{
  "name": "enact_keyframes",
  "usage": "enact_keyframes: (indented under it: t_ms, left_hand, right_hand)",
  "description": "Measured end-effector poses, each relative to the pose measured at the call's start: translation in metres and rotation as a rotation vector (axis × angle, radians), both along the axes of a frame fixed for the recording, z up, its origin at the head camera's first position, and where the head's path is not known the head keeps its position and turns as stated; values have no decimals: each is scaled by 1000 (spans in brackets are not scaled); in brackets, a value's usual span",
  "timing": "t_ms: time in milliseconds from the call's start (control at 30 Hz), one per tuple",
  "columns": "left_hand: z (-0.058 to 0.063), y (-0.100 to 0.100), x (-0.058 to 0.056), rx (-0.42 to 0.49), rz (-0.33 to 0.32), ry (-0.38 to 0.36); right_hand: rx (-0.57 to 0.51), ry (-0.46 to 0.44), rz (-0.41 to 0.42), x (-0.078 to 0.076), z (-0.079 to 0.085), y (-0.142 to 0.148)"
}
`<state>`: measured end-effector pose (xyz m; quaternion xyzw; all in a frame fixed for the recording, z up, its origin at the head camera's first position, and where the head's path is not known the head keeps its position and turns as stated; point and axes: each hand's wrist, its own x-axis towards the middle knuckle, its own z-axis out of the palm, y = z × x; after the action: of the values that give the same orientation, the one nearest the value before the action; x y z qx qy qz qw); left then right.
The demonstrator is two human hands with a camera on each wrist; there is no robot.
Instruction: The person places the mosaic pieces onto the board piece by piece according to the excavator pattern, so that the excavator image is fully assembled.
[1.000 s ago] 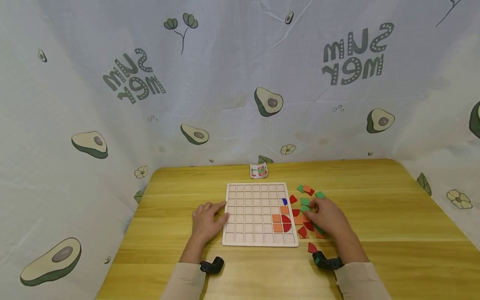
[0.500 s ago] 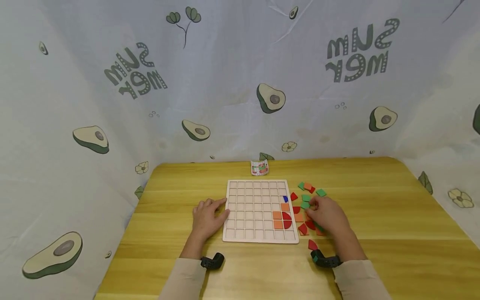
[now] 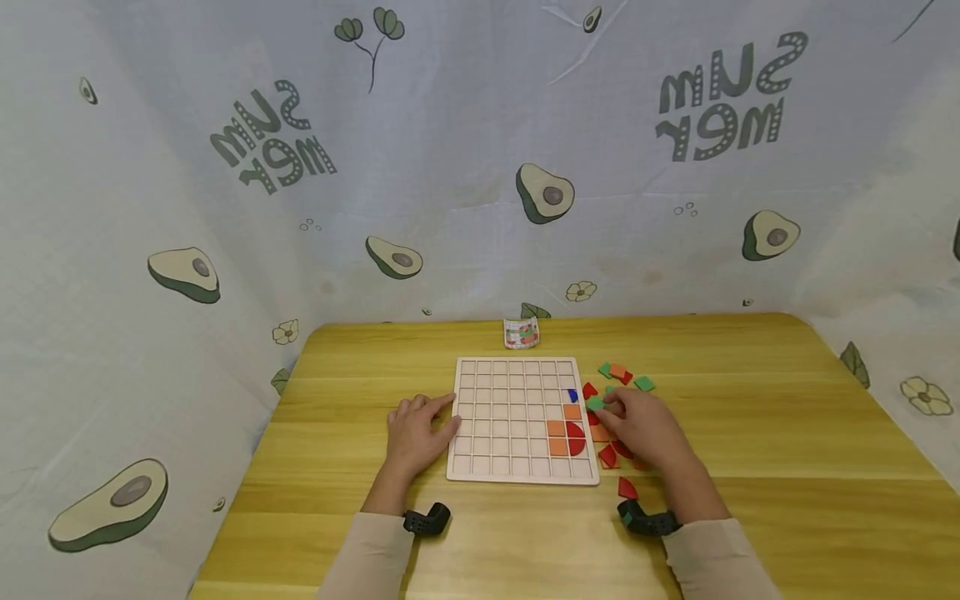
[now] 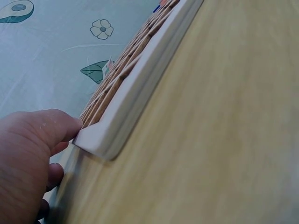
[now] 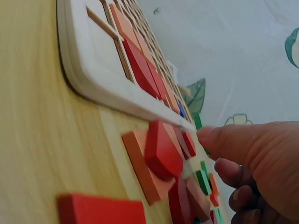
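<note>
A pale wooden grid board (image 3: 483,429) lies on the table. Thumb and index finger of my left hand (image 3: 416,435) rest against its left edge, the other fingers lightly bent; the left wrist view has the thumb right at the board's corner (image 4: 96,140). In the grid's right columns sit orange square tiles (image 3: 557,447), red quarter-round tiles (image 3: 576,438) and a blue tile (image 3: 573,396). My right hand (image 3: 647,427) pinches a green square tile (image 3: 596,403) beside the board's right edge. In the right wrist view, the thumb partly hides this green tile (image 5: 198,121).
Loose red, orange and green tiles lie to the board's right, some overlapping, including a red one (image 3: 627,488) nearest me and a green one (image 3: 644,383) farther back. A small patterned card (image 3: 521,334) stands behind the board, before the curtain (image 3: 465,167).
The right hand has picked a green square tile out of the loose pieces and moved left with it to the board's right edge. The left hand stays at the board.
</note>
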<state>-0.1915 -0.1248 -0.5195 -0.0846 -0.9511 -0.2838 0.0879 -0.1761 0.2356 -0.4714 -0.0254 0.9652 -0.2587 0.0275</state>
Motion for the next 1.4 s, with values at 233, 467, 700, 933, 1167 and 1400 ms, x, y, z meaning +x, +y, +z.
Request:
enact_keyframes:
  t_ms: [233, 467, 700, 933, 1167, 1400]
  left_hand:
    - [-2, 0, -1, -14, 9, -8]
    - [-3, -1, -1, -17, 8, -5]
    - [-1, 0, -1, -12, 2, 8]
    - [0, 0, 0, -15, 8, -9]
    - [1, 0, 0, -18, 0, -20]
    - [-1, 0, -1, -24, -1, -14]
  right_hand:
    - [-7, 8, 53, 0, -4, -22]
    - [-16, -10, 39, 1, -9, -36]
    - [-8, 0, 38, 1, -9, -39]
    - [-38, -34, 18, 1, -7, -38]
    - [-49, -30, 28, 2, -7, -38]
    - [-47, -22, 38, 1, -10, -37]
